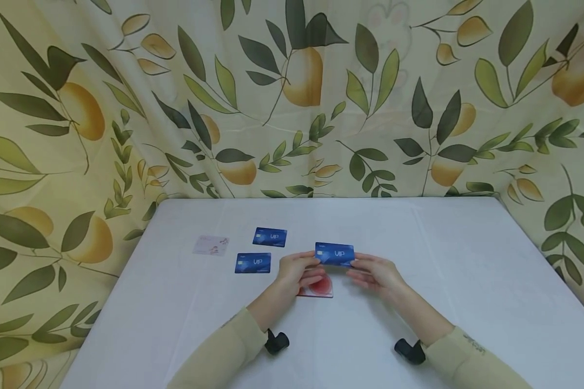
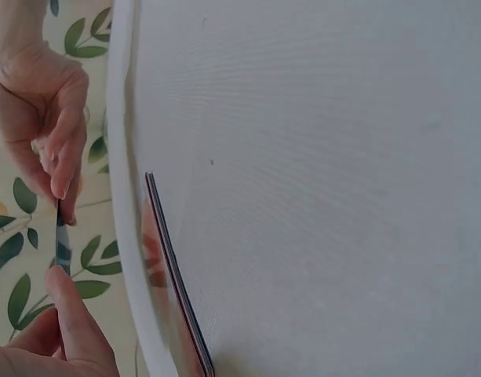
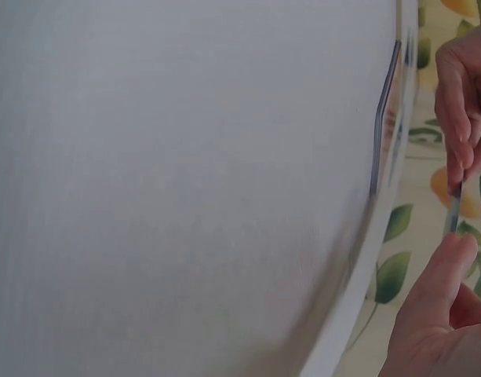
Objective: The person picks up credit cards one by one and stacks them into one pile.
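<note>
A blue VIP card (image 1: 334,254) is raised over the table, its printed face toward the head camera. My left hand (image 1: 293,274) pinches its left end, and my right hand (image 1: 380,274) pinches the opposite end. Both wrist views catch this card nearly edge-on between the fingertips. Below the left hand lies a small stack of cards (image 1: 322,288) with a red and white top, partly covered by the fingers. Its layered edge (image 2: 177,271) shows in the left wrist view. Left of that hand, a blue VIP card (image 1: 253,263) lies flat on the table.
Farther back lies another blue VIP card (image 1: 270,237). A pale pink card (image 1: 211,245) with a small floral print is at the far left. Everything sits on a white-covered table (image 1: 467,259). Behind it hangs a curtain (image 1: 340,119) patterned with leaves and fruit.
</note>
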